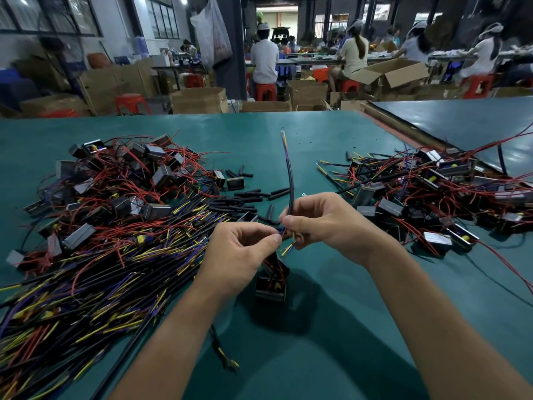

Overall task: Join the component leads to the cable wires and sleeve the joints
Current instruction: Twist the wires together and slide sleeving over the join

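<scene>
- A half-made joint is judged likely to slip apart if either pinch on the blue wire (pixel 283 230) is loosened.
- The wire is pinched by the curled left hand (pixel 242 249); the cable (pixel 291 180) is gripped upright by the right hand (pixel 326 223).
- The component (pixel 271 284) is seen below the left hand.
- Loose sleeves (pixel 245 197) are left just beyond.

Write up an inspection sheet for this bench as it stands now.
Surface: green mat covering the table.
Job's things: black cable rising from the hands; component with red leads under the left hand.
Clutter: loose black sleeves between the piles.
Grippers: left hand pinches the cable wires; right hand holds the black cable with its fingers.
Cables: cable heap on the left; wired components on the right.
Surroundings: seated workers, cardboard boxes, red stools.
</scene>
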